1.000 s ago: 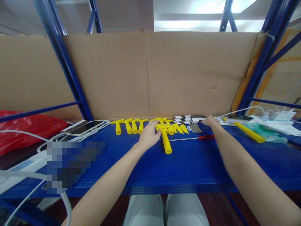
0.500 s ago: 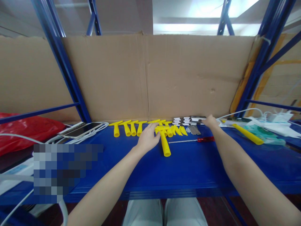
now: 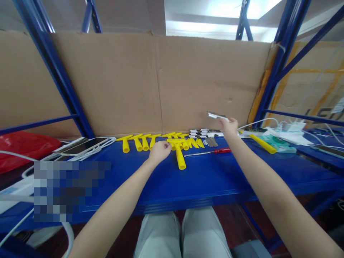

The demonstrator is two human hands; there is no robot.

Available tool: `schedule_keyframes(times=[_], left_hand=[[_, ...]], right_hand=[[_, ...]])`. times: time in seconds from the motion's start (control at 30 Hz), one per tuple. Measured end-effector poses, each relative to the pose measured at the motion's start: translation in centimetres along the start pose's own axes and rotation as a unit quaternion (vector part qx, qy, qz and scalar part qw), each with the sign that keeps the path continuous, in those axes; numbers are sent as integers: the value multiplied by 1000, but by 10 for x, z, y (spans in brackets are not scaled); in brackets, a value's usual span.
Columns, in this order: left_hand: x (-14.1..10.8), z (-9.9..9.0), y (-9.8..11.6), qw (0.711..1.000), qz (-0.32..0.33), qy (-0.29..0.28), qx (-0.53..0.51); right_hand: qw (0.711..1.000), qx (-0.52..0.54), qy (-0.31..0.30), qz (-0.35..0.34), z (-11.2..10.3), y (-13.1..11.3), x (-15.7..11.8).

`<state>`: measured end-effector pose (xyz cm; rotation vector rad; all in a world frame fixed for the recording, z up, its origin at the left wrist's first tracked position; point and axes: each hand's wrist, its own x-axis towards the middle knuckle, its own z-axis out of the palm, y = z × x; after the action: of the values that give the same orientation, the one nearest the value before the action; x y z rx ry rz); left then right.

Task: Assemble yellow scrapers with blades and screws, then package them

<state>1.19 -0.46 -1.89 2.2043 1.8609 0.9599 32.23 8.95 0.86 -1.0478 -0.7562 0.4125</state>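
My right hand (image 3: 230, 127) is raised above the shelf, pinching one end of a flat silver strip (image 3: 215, 115) with a white lower edge. My left hand (image 3: 159, 152) has its fingers curled together beside the crossbar of a yellow T-shaped handle (image 3: 181, 160). Whether anything is between those fingertips is hidden. Behind that handle are more yellow T-shaped handles (image 3: 145, 144) in a row and several small yellow wedge-shaped pieces (image 3: 199, 143). A stack of white-and-black flat packs (image 3: 198, 133) lies under and left of my right hand. Below it is a screwdriver (image 3: 221, 151) with a red handle.
Small metal bits and grey plates (image 3: 211, 142) lie by the wedges. On the right are a yellow tube (image 3: 262, 144) and green plastic (image 3: 282, 143). A phone-like slab (image 3: 83, 146), white cables and a red bag (image 3: 25, 150) occupy the left. Cardboard (image 3: 193, 79) backs the blue shelf.
My right hand has lifted from the flat packs, bringing up the silver strip. My left fingers have curled in beside the yellow handle, which stays put. The view has shifted slightly.
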Motion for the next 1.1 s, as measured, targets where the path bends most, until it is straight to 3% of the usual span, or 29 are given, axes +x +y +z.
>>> schedule_keyframes(times=[0.1,0.23,0.57,0.73,0.93,1.1], left_hand=[[-2,0,3,995,-50,-74,-51],[-8,3,10,966,-109,-165,-164],[-12,19,21,884,-174,-225,-372],[-5,7,25,867,-164,-160,-442],[25,-27,21,844,-160,-56,-508],[53,-49,8,839,-205,21,-503]], right_hand=[[990,109,-36,82,5,-6,-35],[974,143,-111,136,2,-8,-67],[955,131,-229,136,5,-18,-89],[950,138,-217,180,10,-21,-100],[944,154,-241,164,9,-24,-103],[935,155,-281,151,9,-23,-104]])
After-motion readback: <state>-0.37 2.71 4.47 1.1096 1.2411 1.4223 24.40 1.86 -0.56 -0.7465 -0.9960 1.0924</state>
